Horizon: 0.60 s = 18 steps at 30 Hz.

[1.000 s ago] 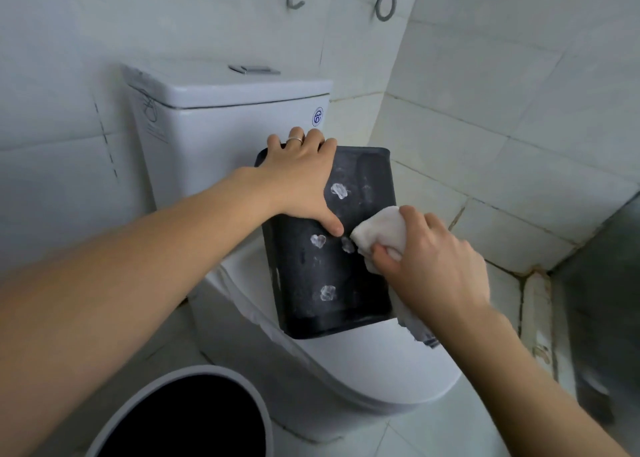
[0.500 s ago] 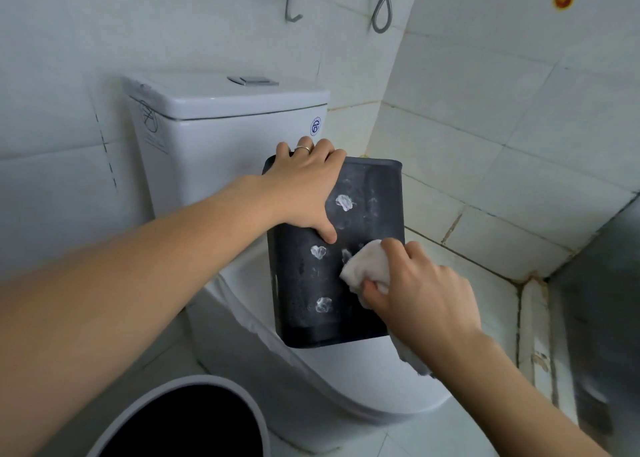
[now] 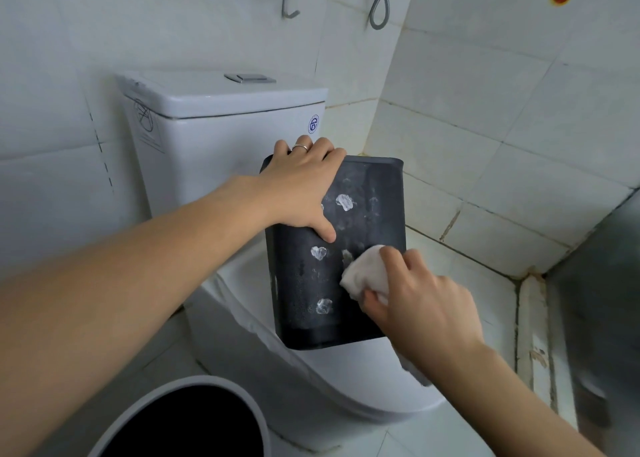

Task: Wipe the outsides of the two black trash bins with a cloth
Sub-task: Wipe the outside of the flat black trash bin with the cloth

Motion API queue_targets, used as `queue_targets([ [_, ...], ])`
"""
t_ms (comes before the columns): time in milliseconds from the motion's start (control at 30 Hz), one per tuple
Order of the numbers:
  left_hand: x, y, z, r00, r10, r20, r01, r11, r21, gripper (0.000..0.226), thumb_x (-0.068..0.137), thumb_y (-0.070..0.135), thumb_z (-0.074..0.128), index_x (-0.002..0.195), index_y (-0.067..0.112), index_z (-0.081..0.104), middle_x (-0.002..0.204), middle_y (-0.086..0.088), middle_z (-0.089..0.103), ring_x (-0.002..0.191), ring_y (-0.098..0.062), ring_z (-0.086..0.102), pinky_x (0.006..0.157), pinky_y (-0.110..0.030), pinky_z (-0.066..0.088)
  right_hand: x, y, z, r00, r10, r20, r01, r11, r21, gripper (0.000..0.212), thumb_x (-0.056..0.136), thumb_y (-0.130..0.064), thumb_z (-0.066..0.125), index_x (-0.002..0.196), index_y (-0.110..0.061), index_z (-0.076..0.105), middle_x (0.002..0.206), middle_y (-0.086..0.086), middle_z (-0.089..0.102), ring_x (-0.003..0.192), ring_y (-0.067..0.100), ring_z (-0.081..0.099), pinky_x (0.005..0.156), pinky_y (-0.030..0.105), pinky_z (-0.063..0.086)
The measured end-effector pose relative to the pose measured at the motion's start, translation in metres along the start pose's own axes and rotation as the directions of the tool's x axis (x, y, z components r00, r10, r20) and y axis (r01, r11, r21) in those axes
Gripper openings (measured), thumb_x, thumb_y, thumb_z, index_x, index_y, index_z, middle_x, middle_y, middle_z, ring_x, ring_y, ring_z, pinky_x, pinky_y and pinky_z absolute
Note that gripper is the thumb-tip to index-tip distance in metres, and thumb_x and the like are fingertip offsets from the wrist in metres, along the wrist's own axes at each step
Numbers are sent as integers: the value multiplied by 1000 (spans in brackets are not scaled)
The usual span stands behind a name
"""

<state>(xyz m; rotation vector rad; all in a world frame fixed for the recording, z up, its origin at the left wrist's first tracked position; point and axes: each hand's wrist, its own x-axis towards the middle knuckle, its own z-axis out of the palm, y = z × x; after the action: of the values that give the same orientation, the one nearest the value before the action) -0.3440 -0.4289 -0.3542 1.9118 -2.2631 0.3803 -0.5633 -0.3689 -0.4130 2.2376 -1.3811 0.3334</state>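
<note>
I have the rectangular black trash bin [image 3: 334,248] lying tipped on the closed toilet seat lid [image 3: 346,370], its top leaning back against the white cistern [image 3: 221,127], so the broad side faces me and the toilet carries its weight at a height I can reach. My left hand [image 3: 301,186] holds it steady there: its fingers [image 3: 313,146] hook over the bin's upper edge and the thumb presses flat on the facing panel, which I judge keeps the bin from sliding or rocking while the other hand rubs. My right hand [image 3: 419,304] is clamped on a bunched white cloth [image 3: 365,271], fingers curled over the wad and thumb tucked beneath, pressing it against the panel's right half about midway down; a loose tail of cloth hangs below the wrist. The panel is dusty and streaked, with several white smears [image 3: 344,202] spread from top to bottom, the nearest just left of the cloth, so this side looks far from finished. The second bin [image 3: 180,422], round with a grey rim and dark interior, stands on the tiled floor [image 3: 363,446] at the lower left, well apart from both hands, and I judge it is waiting its turn. The bin's other sides are hidden from me, so I cannot tell their condition.
</note>
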Motion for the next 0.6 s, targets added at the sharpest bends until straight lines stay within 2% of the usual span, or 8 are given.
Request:
queue_targets([
  [100, 0, 0, -1, 1000, -2, 5, 2, 1000, -2, 115, 46, 74, 80, 134, 17, 34, 130, 0, 38, 119, -28, 35, 87, -41, 31, 18, -1, -8, 1000, 19, 9, -19, 1000, 16, 28, 93, -48, 39, 109, -25, 46, 90, -6, 42, 68, 28, 61, 47, 30, 24],
  [167, 0, 0, -1, 1000, 1, 4, -1, 1000, 2, 116, 46, 75, 80, 136, 17, 34, 131, -1, 38, 120, -28, 35, 88, -42, 32, 34, -5, -11, 998, 62, -27, -60, 996, 60, 29, 94, -44, 39, 112, -23, 45, 91, -5, 40, 73, 30, 62, 51, 31, 27],
  [267, 0, -1, -1, 1000, -3, -4, 3, 1000, 2, 115, 46, 75, 80, 135, 17, 34, 130, 0, 38, 119, -28, 35, 89, -42, 32, 43, -8, -8, 992, 119, -47, -117, 992, 42, 27, 92, -40, 48, 108, -18, 49, 85, -2, 40, 57, 30, 50, 45, 28, 17],
  [367, -1, -1, -1, 1000, 10, -4, -10, 1000, 9, 116, 46, 75, 80, 135, 17, 35, 130, 0, 38, 119, -28, 36, 89, -42, 32, 28, -7, -3, 995, 96, -27, -96, 995, 27, 31, 73, -35, 73, 86, -12, 58, 69, 2, 44, 35, 28, 39, 47, 18, 2],
  [467, -1, 0, -2, 1000, 6, 1, -6, 1000, 10, 116, 45, 75, 80, 135, 17, 34, 131, -1, 38, 120, -28, 36, 90, -43, 32, 7, -5, 3, 999, 38, -8, -38, 999, 7, 29, 70, -33, 76, 79, -13, 56, 65, 1, 43, 36, 25, 18, 48, 16, -1],
  [533, -1, 1, -2, 1000, 4, -1, -4, 1000, 22, 116, 46, 75, 80, 134, 16, 34, 131, -1, 39, 120, -29, 36, 90, -43, 32, 5, -4, 3, 999, 45, -1, -45, 999, 1, 27, 71, -34, 74, 79, -16, 55, 65, 0, 44, 36, 25, 21, 48, 16, 0],
  [600, -1, 0, -3, 1000, -7, 5, 7, 1000, 19, 116, 46, 75, 80, 134, 16, 34, 131, -1, 39, 121, -29, 36, 90, -43, 32, 15, -5, 1, 997, 65, -30, -65, 998, -7, 26, 73, -34, 72, 80, -17, 55, 67, -1, 45, 33, 28, 37, 47, 18, 1],
])
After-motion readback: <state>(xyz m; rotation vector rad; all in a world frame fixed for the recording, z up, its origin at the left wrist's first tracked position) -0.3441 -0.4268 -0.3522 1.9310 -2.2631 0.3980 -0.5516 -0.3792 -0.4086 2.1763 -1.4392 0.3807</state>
